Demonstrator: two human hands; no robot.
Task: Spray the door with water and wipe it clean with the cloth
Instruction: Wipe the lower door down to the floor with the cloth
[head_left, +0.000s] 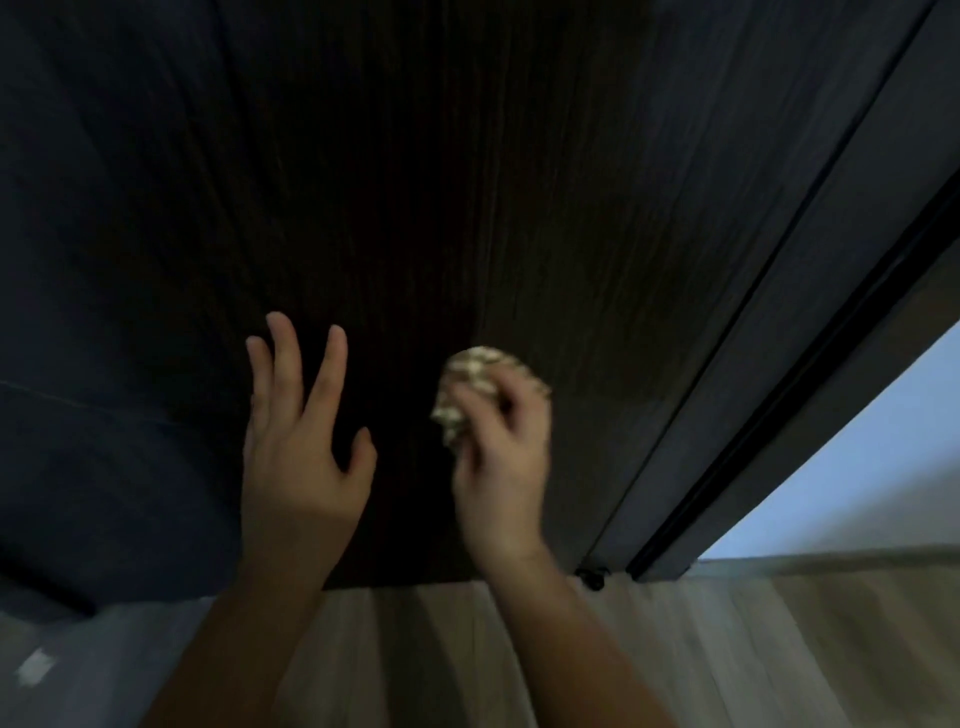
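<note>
Dark wood-grain door fills most of the view, dim, above a pale plank floor. Left hand is spread flat with straight fingers against the door's lower part. Just right of it, right hand grips a bunched, light patterned cloth pressed to the door. Farther right runs the door frame, then a bright blue opening

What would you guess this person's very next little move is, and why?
Probably a sweep of the cloth across the dark door. The right hand grips the bunched cloth low on the door, near the floor, while the left hand is spread open beside it. No spray bottle is in view, so wiping seems next.
</note>
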